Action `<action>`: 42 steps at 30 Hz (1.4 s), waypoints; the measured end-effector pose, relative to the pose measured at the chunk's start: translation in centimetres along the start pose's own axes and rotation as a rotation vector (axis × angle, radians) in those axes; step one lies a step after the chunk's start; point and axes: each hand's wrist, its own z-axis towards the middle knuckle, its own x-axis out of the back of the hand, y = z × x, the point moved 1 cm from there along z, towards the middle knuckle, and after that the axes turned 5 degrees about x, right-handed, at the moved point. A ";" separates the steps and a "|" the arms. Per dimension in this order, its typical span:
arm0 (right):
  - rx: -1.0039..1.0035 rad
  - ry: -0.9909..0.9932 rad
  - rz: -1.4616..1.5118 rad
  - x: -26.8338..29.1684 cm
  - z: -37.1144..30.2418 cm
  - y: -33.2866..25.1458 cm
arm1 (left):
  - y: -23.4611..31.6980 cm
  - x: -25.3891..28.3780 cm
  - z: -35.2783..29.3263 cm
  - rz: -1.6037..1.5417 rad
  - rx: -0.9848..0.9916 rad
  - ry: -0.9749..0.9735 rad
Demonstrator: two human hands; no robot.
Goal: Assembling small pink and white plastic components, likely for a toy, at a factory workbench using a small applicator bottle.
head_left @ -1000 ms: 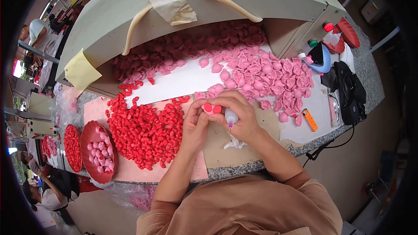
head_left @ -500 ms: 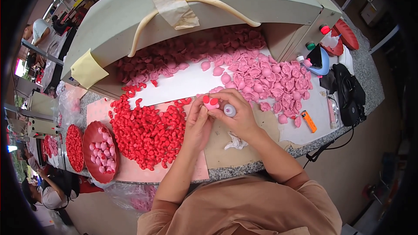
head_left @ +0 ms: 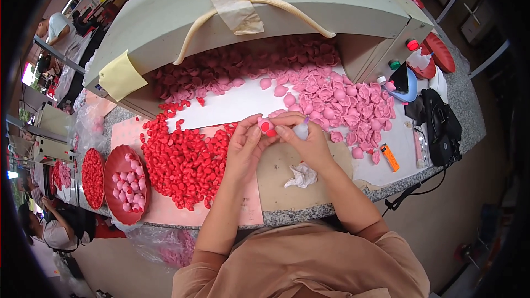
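Over the brown sheet [head_left: 276,190], my left hand [head_left: 244,149] pinches a small pink rounded piece [head_left: 263,120] with red parts on its front. My right hand [head_left: 310,146] has a small clear squeeze bottle [head_left: 301,130] with a purple tip tucked in its grip. Its thumb and fingertips also meet the pink piece from the right. Beside my left hand spreads a heap of small red parts [head_left: 185,168]. Beyond my right hand lies a pile of pink hollow pieces [head_left: 345,102]. A crumpled white tissue [head_left: 301,176] rests below my hands.
A grey metal housing [head_left: 309,14] overhangs the work surface. At left stand a red dish [head_left: 110,209] with pink-and-red pieces and a tray of red parts [head_left: 93,179]. An orange lighter [head_left: 390,158], a black bag [head_left: 443,127] and a blue container [head_left: 409,92] lie right. Other people [head_left: 58,226] sit at left.
The pink piece has been turned between my fingers, so its red parts face differently. The bottle in my right hand has tipped, its purple tip now pointing up and away.
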 end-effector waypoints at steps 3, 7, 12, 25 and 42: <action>-0.181 0.020 0.127 0.1 0.2 -0.1 | 0.0 0.1 0.0 0.050 0.042 0.094; -0.318 0.033 0.272 0.3 0.2 0.1 | -0.1 0.5 0.1 0.120 0.069 0.149; -0.361 0.028 0.204 0.5 0.3 -0.1 | 0.0 0.4 0.0 0.205 0.086 0.197; -0.371 -0.006 0.147 0.8 0.3 0.6 | 0.1 0.7 -0.2 0.247 0.134 0.192; -0.395 -0.027 0.251 1.1 0.4 1.4 | 0.0 0.7 -0.2 0.230 0.141 0.179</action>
